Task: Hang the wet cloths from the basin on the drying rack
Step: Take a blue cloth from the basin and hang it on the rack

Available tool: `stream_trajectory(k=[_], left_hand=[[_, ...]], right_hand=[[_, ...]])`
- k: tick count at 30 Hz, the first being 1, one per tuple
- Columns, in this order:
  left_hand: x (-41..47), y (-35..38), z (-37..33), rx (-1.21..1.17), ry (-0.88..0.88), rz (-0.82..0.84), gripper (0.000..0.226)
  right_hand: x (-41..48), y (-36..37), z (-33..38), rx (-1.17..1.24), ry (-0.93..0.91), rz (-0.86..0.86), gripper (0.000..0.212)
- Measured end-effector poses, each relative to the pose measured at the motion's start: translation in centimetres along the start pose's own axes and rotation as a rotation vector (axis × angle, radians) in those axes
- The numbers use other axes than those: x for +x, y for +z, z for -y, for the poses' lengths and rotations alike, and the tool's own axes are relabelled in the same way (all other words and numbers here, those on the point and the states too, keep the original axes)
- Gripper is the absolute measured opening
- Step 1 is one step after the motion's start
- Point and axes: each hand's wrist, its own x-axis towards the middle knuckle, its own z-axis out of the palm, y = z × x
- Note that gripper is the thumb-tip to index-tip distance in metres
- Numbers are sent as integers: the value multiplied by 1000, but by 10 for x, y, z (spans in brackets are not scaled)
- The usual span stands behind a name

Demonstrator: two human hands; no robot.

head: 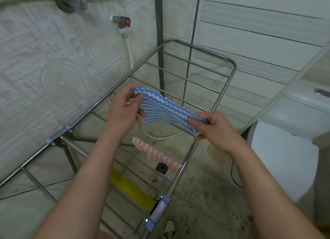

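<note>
We hold the blue-and-white wavy-striped cloth (166,112) stretched between both hands above the drying rack (225,89). Our left hand (123,112) pinches the cloth's far upper corner between thumb and fingers. Our right hand (214,128) pinches the near lower corner, its fingers curled tight on the edge. The cloth slopes down from the left grip to the right grip and is slightly slack in the middle. We cannot tell whether it touches any bar.

Below the grip and closer to us, a pink-and-white striped cloth (157,154) hangs over a rack bar. Nearer still, a yellow cloth (132,188) lies draped over the bars. Blue plastic clips (67,127) sit on the rack's rail, to the left of the left hand.

Beyond the left grip, a wall tap with a red handle (123,22) feeds a pale hose (129,51) that runs down behind the rack. A floor drain (162,167) shows under the bars beneath the right hand.
</note>
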Motion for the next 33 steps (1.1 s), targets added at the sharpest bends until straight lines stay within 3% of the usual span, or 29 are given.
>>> stream_trajectory(k=[4,7,11,13,17,19,24,31,33], left_hand=[[15,6,23,-40,-114,-55,9],[19,7,29,27,-87,-143,22],[31,9,37,171,-1,-153,12],[38,17,45,353,44,-132,9],[47,46,74,653,15,-42,23],[51,58,87,689,-24,-3,23],[72,75,97,742,-4,10,26],[84,83,102,726,-61,63,22],[80,79,105,608,-116,155,36]], right_hand=[[18,15,-13,118,53,-114,14],[21,16,-22,378,197,-23,13],[22,6,-27,706,300,125,16],[29,8,-35,596,304,69,11],[51,16,-64,-201,174,-248,38],[57,15,-73,-388,141,-293,35],[67,11,-77,-490,148,-413,16],[70,16,-77,-564,160,-458,28],[69,17,-75,-610,159,-403,41]])
